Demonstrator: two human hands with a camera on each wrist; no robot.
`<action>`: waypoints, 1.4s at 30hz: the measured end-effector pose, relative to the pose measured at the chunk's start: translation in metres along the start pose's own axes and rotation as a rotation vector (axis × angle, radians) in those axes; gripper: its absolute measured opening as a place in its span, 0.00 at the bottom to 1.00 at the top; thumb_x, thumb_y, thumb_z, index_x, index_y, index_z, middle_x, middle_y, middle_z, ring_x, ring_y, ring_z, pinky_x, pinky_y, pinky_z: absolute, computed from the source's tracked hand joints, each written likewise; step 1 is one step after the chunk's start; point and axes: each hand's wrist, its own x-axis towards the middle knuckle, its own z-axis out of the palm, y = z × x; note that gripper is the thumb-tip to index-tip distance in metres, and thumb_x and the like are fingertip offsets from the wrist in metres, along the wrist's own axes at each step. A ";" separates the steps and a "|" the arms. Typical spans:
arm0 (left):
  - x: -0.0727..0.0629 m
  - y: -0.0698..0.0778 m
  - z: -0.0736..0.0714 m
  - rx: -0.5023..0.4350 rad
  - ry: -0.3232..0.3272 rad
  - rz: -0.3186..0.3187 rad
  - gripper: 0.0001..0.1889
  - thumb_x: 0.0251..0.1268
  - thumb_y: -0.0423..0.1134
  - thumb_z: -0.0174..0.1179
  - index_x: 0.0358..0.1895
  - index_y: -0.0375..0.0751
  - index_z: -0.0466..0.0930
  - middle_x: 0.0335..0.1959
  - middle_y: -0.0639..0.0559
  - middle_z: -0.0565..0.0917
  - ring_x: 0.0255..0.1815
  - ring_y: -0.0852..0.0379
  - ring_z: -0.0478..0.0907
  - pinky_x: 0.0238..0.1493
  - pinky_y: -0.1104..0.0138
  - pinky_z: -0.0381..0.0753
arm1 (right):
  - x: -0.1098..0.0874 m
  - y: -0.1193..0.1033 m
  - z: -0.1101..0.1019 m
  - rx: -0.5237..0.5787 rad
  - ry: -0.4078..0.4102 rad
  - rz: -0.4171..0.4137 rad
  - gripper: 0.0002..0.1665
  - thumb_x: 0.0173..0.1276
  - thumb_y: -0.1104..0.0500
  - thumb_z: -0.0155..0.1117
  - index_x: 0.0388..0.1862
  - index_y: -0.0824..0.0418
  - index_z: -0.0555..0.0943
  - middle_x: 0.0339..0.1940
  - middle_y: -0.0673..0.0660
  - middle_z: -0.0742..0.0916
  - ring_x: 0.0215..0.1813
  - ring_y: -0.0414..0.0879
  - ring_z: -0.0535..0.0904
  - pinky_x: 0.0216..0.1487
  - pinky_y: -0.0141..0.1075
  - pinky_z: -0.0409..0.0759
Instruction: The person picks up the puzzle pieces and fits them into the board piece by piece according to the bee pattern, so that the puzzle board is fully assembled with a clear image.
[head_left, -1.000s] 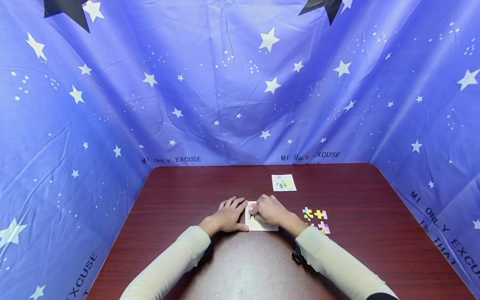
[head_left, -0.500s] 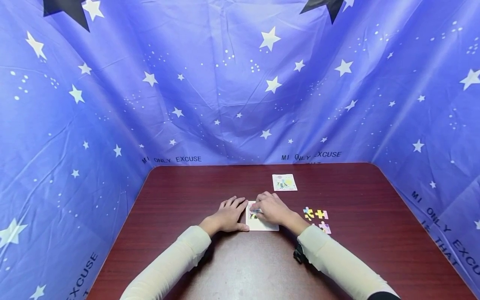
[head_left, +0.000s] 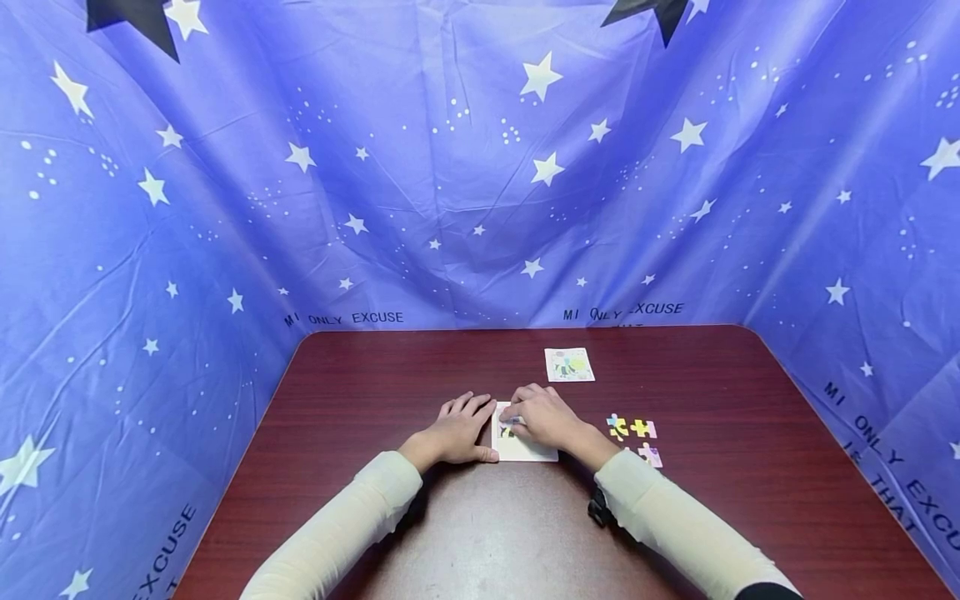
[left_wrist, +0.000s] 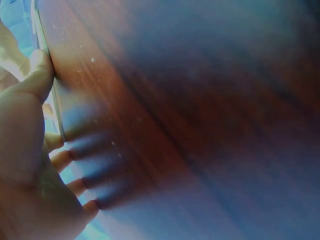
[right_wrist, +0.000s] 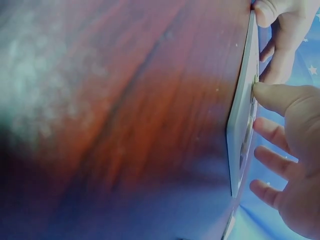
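Observation:
Flat on the table lies a white puzzle board (head_left: 525,452), partly filled at its left with coloured puzzle pieces (head_left: 506,432). My left hand (head_left: 457,433) rests along the board's left side, fingers spread, thumb at the near corner. In the left wrist view its thumb (left_wrist: 41,67) touches the board's edge. My right hand (head_left: 547,418) reaches over the board from the right and hides much of its upper part. In the right wrist view the thumb (right_wrist: 270,95) and fingertips touch the upper face of the board (right_wrist: 240,125); I see no piece pinched between them.
Several loose puzzle pieces (head_left: 641,428) lie right of the board, some partly hidden by the right forearm. Behind the board is a square picture card (head_left: 569,365). A blue star-patterned cloth (head_left: 450,208) surrounds the dark red table (head_left: 375,375) on its far side and flanks.
Over the last second my right hand has shifted slightly away from me, its fingers less bent over the board, exposing a little more printed picture. My left hand and the board stay put.

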 end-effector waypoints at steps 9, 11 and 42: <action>0.001 0.001 0.000 -0.005 -0.003 -0.003 0.53 0.59 0.70 0.63 0.80 0.43 0.57 0.81 0.45 0.60 0.81 0.36 0.55 0.75 0.41 0.60 | -0.003 -0.001 -0.001 -0.056 0.022 -0.018 0.05 0.62 0.50 0.73 0.37 0.41 0.92 0.43 0.46 0.89 0.55 0.50 0.80 0.47 0.46 0.76; 0.001 0.001 0.000 -0.007 -0.003 -0.003 0.53 0.59 0.70 0.63 0.81 0.43 0.57 0.81 0.45 0.60 0.81 0.36 0.55 0.75 0.41 0.60 | -0.003 -0.001 -0.001 -0.053 0.032 -0.014 0.04 0.61 0.51 0.74 0.35 0.42 0.92 0.42 0.46 0.89 0.55 0.50 0.80 0.46 0.47 0.76; -0.001 0.000 -0.001 -0.022 0.007 -0.004 0.52 0.59 0.70 0.64 0.81 0.44 0.57 0.81 0.45 0.60 0.82 0.36 0.54 0.75 0.41 0.59 | -0.058 0.058 -0.028 0.103 0.024 0.104 0.15 0.65 0.55 0.72 0.51 0.50 0.89 0.45 0.48 0.89 0.56 0.51 0.82 0.54 0.54 0.76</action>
